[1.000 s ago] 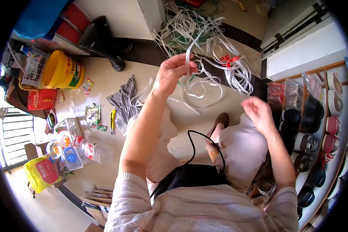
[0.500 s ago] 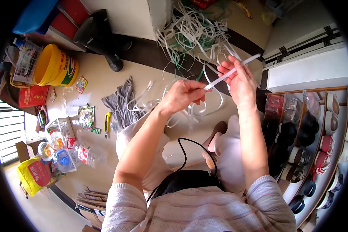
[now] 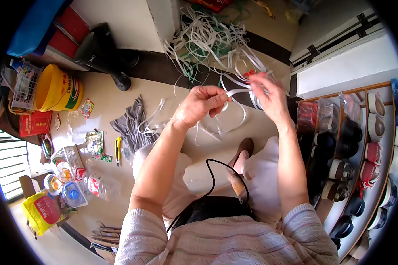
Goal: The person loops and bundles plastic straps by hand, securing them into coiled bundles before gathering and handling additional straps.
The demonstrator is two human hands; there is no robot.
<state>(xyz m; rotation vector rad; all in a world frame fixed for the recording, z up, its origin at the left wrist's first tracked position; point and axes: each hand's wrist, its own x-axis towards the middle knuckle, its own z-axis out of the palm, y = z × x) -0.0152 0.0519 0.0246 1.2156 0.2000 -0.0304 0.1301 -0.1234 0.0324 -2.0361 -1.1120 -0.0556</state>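
A white plastic strap (image 3: 239, 91) runs in a low arch between my two hands. My left hand (image 3: 198, 106) pinches it between thumb and forefinger, its other fingers curled. Around the strap's other side my right hand (image 3: 272, 100) is bent, partly smeared by motion, its fingers and thumb closing on the strap. A small red thing (image 3: 249, 73), too blurred to name, shows by the right fingertips. Beyond both hands lies a tangled heap of white and green straps (image 3: 208, 37). Loose strap loops trail on the floor below my hands.
A grey cloth (image 3: 132, 121) and a yellow utility knife (image 3: 117, 150) lie on the floor at left. Farther left are a yellow bucket (image 3: 53, 90), plastic bottles (image 3: 97, 183) and a black boot (image 3: 99, 53). A shoe rack (image 3: 365, 176) stands at right.
The strap's free end, which pointed up past my right hand, no longer shows there. My right hand has turned over and its fingers reach leftward. The view has shifted slightly.
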